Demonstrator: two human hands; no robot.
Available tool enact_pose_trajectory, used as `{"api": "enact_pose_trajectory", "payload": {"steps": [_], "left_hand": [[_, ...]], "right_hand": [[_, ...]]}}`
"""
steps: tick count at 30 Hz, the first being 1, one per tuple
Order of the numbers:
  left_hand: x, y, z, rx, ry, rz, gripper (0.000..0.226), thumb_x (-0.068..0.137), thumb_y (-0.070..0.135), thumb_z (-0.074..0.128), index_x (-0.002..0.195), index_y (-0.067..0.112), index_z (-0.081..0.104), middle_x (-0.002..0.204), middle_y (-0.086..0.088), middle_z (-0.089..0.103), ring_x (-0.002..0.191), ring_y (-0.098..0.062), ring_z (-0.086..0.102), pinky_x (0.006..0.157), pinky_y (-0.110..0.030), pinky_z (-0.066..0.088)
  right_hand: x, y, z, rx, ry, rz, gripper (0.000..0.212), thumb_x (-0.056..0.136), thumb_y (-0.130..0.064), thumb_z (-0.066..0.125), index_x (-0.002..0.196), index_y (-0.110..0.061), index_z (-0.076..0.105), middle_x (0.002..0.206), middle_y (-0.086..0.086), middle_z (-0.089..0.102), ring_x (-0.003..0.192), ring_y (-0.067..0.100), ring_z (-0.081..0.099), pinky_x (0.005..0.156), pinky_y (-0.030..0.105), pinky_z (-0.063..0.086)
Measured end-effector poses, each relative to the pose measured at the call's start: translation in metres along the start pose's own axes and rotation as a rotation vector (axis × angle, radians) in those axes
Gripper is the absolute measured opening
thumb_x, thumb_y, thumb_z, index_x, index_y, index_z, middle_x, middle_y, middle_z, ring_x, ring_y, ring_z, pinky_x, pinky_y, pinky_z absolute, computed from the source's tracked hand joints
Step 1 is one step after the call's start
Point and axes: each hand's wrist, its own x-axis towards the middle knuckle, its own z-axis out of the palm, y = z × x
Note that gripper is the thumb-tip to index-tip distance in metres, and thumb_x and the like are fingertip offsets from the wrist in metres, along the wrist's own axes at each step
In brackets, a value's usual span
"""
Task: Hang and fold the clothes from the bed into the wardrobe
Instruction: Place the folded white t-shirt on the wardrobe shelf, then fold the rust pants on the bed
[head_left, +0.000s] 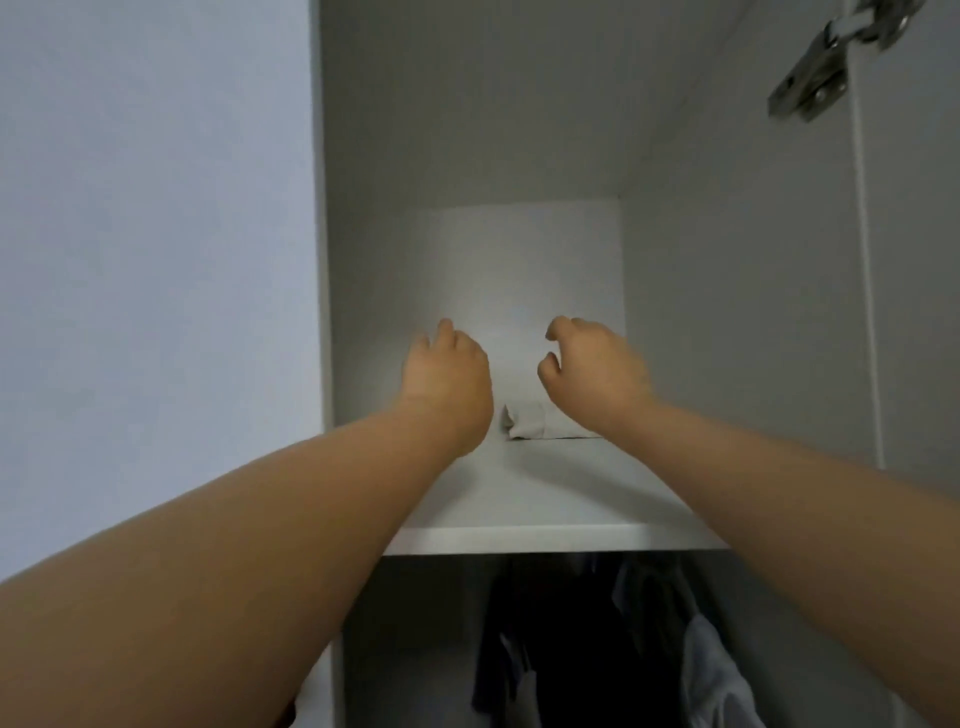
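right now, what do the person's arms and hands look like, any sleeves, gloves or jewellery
Both arms are bare as far as the picture shows: no sleeve edge shows on the left arm or the right arm. The left hand and right hand wear no gloves. No watch, bracelet or ring is visible, nor any markings.

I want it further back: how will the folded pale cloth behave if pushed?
The folded cloth looks soft with rounded folds, so it would likely bunch rather than slide stiffly. It lies low and thin, so probably light. The smooth shelf should let it slip.
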Motion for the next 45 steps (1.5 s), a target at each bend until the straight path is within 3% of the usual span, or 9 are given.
{"api": "enact_pose_trajectory", "payload": {"steps": [5, 11, 15, 21, 27, 34, 45], "left_hand": [[-0.094, -0.057, -0.033, 0.046, 0.234, 0.048, 0.064, 0.101, 0.036, 0.027, 0.151, 0.004, 0.005, 0.16, -0.014, 0.005, 0.147, -0.031, -0.005, 0.119, -0.049, 0.006], [-0.208, -0.142, -0.03, 0.099, 0.089, -0.047, 0.066, 0.101, 0.04, 0.02, 0.151, 0.007, -0.007, 0.16, -0.011, -0.009, 0.147, -0.029, -0.013, 0.119, -0.046, 0.001], [-0.281, -0.208, -0.031, 0.14, 0.013, -0.156, 0.067, 0.1, 0.039, 0.025, 0.151, 0.007, -0.004, 0.16, -0.009, -0.006, 0.147, -0.027, -0.011, 0.119, -0.046, 0.004], [-0.389, -0.296, -0.015, 0.244, -0.175, -0.336, 0.069, 0.1, 0.041, 0.025, 0.151, 0.007, -0.007, 0.16, -0.009, -0.006, 0.147, -0.027, -0.011, 0.119, -0.046, 0.003], [-0.505, -0.368, 0.027, 0.317, -0.371, -0.615, 0.068, 0.1, 0.043, 0.025, 0.152, 0.012, -0.008, 0.16, -0.009, -0.01, 0.147, -0.028, -0.013, 0.118, -0.049, 0.002], [-0.648, -0.404, 0.075, 0.396, -0.65, -0.954, 0.071, 0.099, 0.052, 0.019, 0.151, 0.017, -0.013, 0.158, -0.008, -0.02, 0.145, -0.029, -0.021, 0.116, -0.053, -0.004], [-0.872, -0.356, 0.044, 0.414, -0.958, -1.554, 0.07, 0.101, 0.045, 0.026, 0.151, 0.018, -0.015, 0.158, -0.007, -0.02, 0.145, -0.028, -0.019, 0.116, -0.052, -0.003]], "right_hand": [[-0.053, -0.059, -0.054, 0.176, 0.151, -0.002, 0.035, 0.091, -0.015, 0.046, 0.125, -0.01, 0.052, 0.121, 0.008, 0.056, 0.107, 0.025, 0.052, 0.081, 0.036, 0.044], [-0.104, -0.16, -0.076, 0.311, 0.142, -0.186, 0.043, 0.086, -0.009, 0.05, 0.129, -0.004, 0.051, 0.135, 0.01, 0.051, 0.123, 0.026, 0.045, 0.096, 0.034, 0.038], [-0.129, -0.252, -0.08, 0.412, 0.068, -0.28, 0.049, 0.089, -0.013, 0.049, 0.137, -0.008, 0.042, 0.15, 0.007, 0.036, 0.137, 0.022, 0.031, 0.109, 0.032, 0.026], [-0.174, -0.404, -0.064, 0.643, -0.117, -0.356, 0.055, 0.091, -0.017, 0.049, 0.143, -0.01, 0.033, 0.156, 0.007, 0.024, 0.142, 0.022, 0.022, 0.114, 0.032, 0.018], [-0.226, -0.552, -0.041, 0.834, -0.261, -0.556, 0.056, 0.092, -0.018, 0.05, 0.144, -0.008, 0.032, 0.156, 0.011, 0.021, 0.143, 0.025, 0.022, 0.115, 0.035, 0.017], [-0.317, -0.713, -0.018, 1.013, -0.41, -0.907, 0.058, 0.096, -0.025, 0.046, 0.148, -0.009, 0.025, 0.159, 0.011, 0.013, 0.146, 0.026, 0.015, 0.118, 0.044, 0.015], [-0.52, -0.843, -0.076, 1.199, -0.561, -1.494, 0.058, 0.094, -0.023, 0.048, 0.146, -0.006, 0.028, 0.157, 0.015, 0.019, 0.144, 0.029, 0.02, 0.116, 0.047, 0.019]]}}
